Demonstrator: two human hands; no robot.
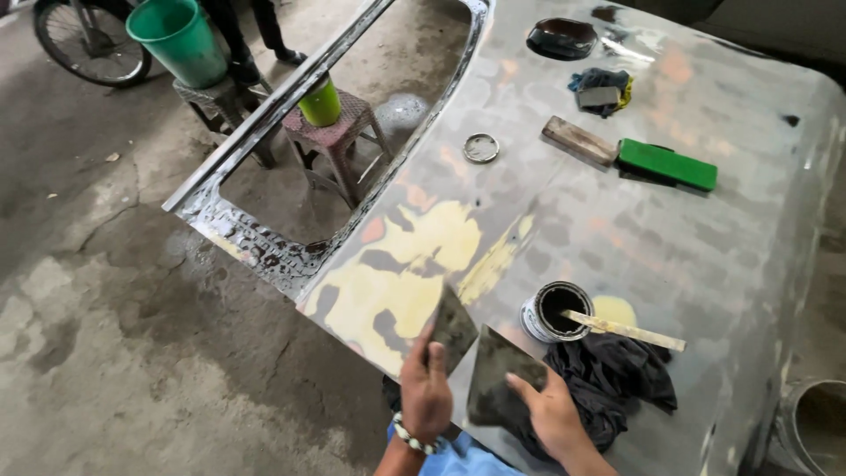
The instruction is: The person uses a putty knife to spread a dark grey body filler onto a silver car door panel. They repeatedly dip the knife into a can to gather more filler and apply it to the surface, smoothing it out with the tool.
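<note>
From the head camera, you look down on a bare grey car panel [670, 238] patched with pale yellow filler [405, 264]. An open round tin [557, 310] stands near your hands, a flat stir stick [624, 329] resting across its rim, and a black rag [617, 375] lies just beside it. Farther off lie a green rectangular block [667, 164], a wooden block [579, 141] and a round lid [481, 147]. The panel's left edge drops to open concrete floor [115, 335]. Your left hand [426, 388] grips a small dark spreader blade [453, 324] against the filler. Your right hand [552, 410] holds a wider, smeared blade [500, 375] flat on the panel.
</note>
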